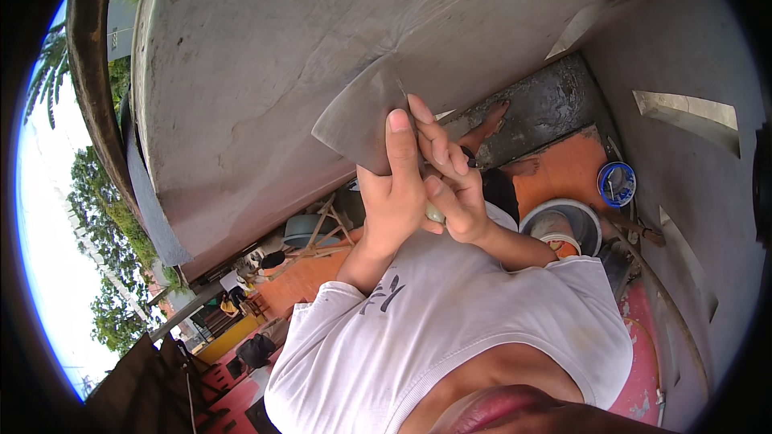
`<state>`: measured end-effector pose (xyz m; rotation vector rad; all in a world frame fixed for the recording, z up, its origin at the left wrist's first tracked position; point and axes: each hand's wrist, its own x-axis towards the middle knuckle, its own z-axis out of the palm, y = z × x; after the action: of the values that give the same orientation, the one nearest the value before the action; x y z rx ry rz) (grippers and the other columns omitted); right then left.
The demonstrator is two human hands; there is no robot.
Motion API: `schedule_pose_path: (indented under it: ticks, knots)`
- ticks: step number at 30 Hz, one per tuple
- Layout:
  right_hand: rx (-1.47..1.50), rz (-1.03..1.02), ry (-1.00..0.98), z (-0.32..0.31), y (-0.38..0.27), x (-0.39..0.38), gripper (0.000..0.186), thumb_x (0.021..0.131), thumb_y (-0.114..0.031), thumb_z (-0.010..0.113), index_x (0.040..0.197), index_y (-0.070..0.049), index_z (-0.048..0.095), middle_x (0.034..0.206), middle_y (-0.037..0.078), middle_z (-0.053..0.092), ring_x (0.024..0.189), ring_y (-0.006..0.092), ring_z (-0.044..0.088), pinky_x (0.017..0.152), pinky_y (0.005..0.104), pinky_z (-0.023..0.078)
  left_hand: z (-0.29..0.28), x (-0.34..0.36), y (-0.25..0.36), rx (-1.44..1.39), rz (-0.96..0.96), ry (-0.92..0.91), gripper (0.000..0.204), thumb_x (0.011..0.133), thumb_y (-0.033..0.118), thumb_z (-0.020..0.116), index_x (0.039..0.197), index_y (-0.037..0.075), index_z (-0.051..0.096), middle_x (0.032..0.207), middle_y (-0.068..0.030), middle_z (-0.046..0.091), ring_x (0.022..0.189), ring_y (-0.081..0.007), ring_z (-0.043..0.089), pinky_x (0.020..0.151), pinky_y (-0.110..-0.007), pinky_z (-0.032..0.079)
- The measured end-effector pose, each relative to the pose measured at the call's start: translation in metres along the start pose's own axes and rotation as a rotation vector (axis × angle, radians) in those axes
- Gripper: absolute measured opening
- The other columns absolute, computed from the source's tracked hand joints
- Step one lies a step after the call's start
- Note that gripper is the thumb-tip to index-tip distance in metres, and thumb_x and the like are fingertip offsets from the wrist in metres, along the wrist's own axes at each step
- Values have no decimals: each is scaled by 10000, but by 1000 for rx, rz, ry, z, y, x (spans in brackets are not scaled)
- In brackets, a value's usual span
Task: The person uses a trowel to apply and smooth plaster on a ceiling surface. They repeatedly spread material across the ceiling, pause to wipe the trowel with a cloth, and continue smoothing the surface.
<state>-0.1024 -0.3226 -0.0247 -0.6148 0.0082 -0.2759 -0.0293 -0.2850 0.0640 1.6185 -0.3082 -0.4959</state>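
A wide putty knife (362,116) with a flared, grey metal blade is held up in front of my chest, close to a grey cement-coated wall (257,56). My left hand (392,193) grips it where blade meets handle, its thumb lying along the blade. From the other side my right hand (458,193) closes round the handle, with some fingers against the blade's edge. Only a pale bit of the handle shows between the palms. The blade appears mostly bare, and whether it touches the wall I cannot tell.
To the right, a grey basin (591,225) holding a small bucket (559,239) stands on the orange floor beside a blue-rimmed pail (617,185). A side wall (675,48) with slotted openings closes off the right. Behind me at left are a dark tub (310,230) and wooden supports.
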Motion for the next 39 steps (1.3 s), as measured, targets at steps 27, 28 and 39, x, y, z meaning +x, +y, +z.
schedule_pose_path:
  ticks: [27, 28, 39]
  knots:
    - [-60, -18, -43, -20, -11, -1, 552, 1037, -158, 455, 1492, 129, 328, 1587, 222, 342, 995, 71, 595, 622, 178, 487, 15, 4, -5, -56, 12, -11, 359, 1120, 279, 332, 1126, -33, 509, 754, -81, 563, 653, -172, 613, 618, -313, 534]
    - [-51, 2, -57, -21, -12, -1, 548, 1038, -155, 453, 1490, 129, 330, 1586, 224, 344, 965, 69, 597, 605, 178, 482, 15, 5, -7, -61, 18, -5, 361, 1120, 280, 331, 1129, -33, 510, 758, -81, 565, 656, -172, 614, 620, -313, 535]
    - [98, -4, -48, -19, -1, -5, 487, 1021, -62, 453, 1453, 142, 358, 1623, 272, 223, 749, 43, 573, 478, 185, 424, 16, 0, -7, 63, 6, 105, 405, 1112, 361, 322, 1113, -3, 499, 696, -72, 520, 577, -201, 608, 573, -360, 573]
